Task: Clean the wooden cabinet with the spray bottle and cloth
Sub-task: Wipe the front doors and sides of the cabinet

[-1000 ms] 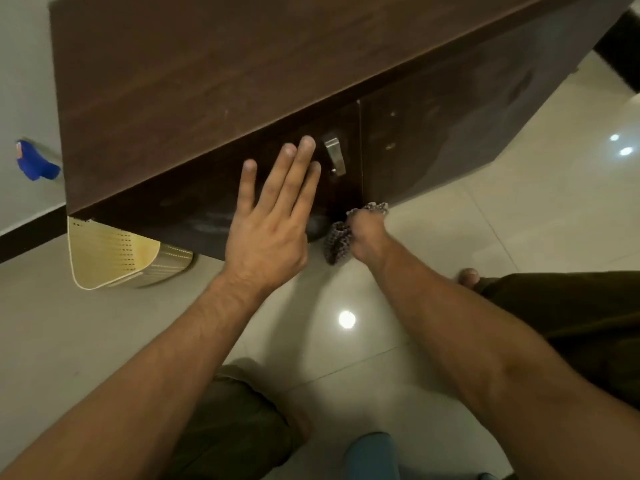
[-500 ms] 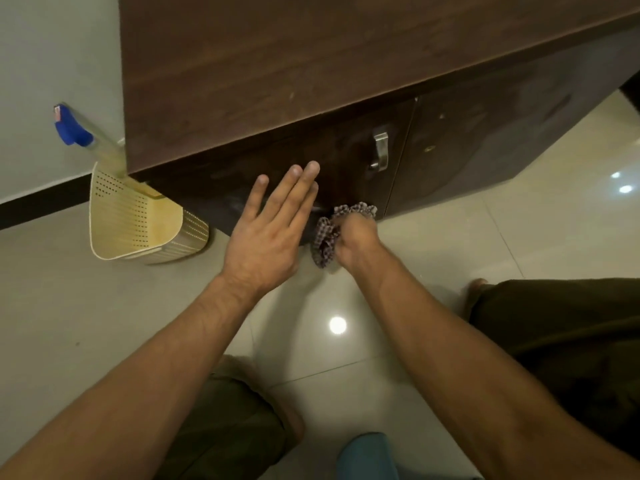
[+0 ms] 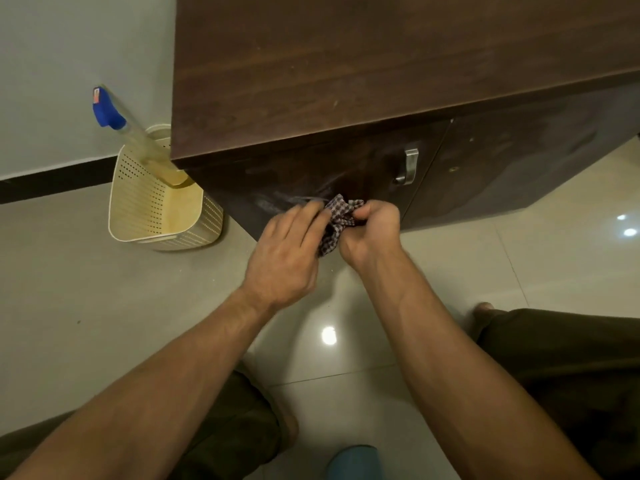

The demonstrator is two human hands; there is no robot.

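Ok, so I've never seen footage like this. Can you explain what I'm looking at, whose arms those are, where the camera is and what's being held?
There is no machine here. These are a person's own two bare arms, filmed by one wide-angle camera worn on their head, looking forward and down. The person is low on a shiny tiled floor, in front of a dark wooden cabinet with a metal door handle. The right hand grips a bunched checked cloth at the lower part of the cabinet door, where pale smears show. The left hand reaches in so that its fingers touch the cloth; whether they pinch it is unclear. To the left, a cream perforated basket stands on the floor with a blue-headed spray bottle leaning in it.
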